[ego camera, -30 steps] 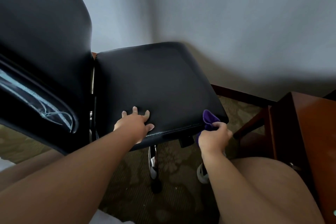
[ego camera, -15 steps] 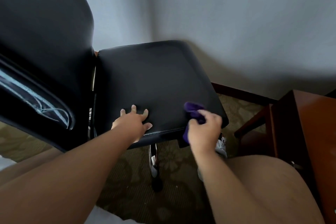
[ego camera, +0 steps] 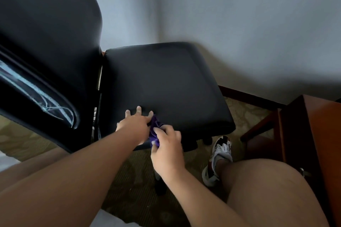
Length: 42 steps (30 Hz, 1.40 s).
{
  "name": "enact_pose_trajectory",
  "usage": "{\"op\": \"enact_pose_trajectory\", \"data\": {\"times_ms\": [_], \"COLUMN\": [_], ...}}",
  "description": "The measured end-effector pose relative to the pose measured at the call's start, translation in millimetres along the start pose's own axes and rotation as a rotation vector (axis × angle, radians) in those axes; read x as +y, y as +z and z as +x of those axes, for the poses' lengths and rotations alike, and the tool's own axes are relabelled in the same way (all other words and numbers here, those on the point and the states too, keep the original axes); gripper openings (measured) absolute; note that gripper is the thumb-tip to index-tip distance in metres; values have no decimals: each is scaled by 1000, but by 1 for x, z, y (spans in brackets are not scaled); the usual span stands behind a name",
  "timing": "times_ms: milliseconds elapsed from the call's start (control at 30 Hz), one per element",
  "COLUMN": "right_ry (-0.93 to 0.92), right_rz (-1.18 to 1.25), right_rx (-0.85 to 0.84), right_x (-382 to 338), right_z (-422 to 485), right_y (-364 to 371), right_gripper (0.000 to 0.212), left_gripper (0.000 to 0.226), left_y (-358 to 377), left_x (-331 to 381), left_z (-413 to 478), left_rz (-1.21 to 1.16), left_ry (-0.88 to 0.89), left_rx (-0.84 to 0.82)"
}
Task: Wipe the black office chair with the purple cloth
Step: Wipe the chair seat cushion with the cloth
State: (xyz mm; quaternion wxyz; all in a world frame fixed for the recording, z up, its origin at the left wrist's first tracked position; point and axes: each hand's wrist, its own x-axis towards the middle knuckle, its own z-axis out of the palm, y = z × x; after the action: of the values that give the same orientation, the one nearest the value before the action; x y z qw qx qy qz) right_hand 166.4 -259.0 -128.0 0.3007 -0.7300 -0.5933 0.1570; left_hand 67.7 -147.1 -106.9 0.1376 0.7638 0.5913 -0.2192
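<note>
The left hand point(ego camera: 133, 125) lies flat on the near edge of the black leather office chair point(ego camera: 162, 83) seat, fingers straight and spread. The right hand point(ego camera: 167, 150) pinches the crumpled purple cloth point(ego camera: 155, 131) against that edge, touching the left hand. A white sneaker point(ego camera: 219, 155) stands on patterned carpet point(ego camera: 129, 180).

The purple cloth point(ego camera: 156, 131) shows only as a crumpled strip between the two hands. Most of it is covered by the right hand point(ego camera: 168, 150), whose curled fingers pinch it. The left hand point(ego camera: 135, 125) lies palm down on the seat, so its palm cannot be seen. The black office chair point(ego camera: 166, 83) has its backrest cut off by the top and left edges, and its base is largely hidden under the seat. The desk point(ego camera: 321, 134) runs off the right edge. A shoe point(ego camera: 220, 155) is partly covered by the knee point(ego camera: 267, 180). The wall point(ego camera: 239, 24) is blurred near the seat's far rim.
</note>
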Motion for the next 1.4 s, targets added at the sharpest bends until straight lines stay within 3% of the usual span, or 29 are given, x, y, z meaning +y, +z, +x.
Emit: {"op": "enact_pose_trajectory", "data": {"times_ms": [133, 300, 400, 500, 600, 733, 867, 1033, 1133, 1233, 1400], "right_ry": [46, 445, 577, 509, 283, -23, 40, 350, 475, 429, 123], "right_rz": [67, 178, 208, 154, 66, -27, 60, 67, 47, 37, -18], "right_rx": [24, 238, 273, 236, 123, -114, -122, 134, 191, 175, -3], "right_x": [12, 68, 89, 77, 42, -2, 5, 59, 79, 62, 7], "right_z": [18, 65, 77, 70, 50, 20, 31, 72, 82, 71, 33], "right_y": [-15, -72, -87, -77, -48, -10, -16, -72, -86, -71, -20], "right_gripper": [42, 34, 34, 32, 28, 37, 37, 25, 28, 29, 34], "left_gripper": [61, 61, 61, 62, 63, 66, 61, 61, 61, 62, 68], "left_y": [0, -2, -3, -4, -6, -5, -6, -9, -12, -14, -14], "left_x": [-5, -7, -5, -3, -2, -4, -9, -9, -6, 1, 8], "left_z": [0, -1, -2, -2, -2, -3, -4, -5, -7, -9, -8], "left_rz": [-25, -26, -11, -21, -39, -39, -44, -53, -73, -74, -60], "left_ry": [10, 10, 11, 4, -4, -4, 9, 18, 19, -1, -16], "left_rx": [7, 4, -6, -12, -26, -17, -6, -21, -29, -46, -49]}}
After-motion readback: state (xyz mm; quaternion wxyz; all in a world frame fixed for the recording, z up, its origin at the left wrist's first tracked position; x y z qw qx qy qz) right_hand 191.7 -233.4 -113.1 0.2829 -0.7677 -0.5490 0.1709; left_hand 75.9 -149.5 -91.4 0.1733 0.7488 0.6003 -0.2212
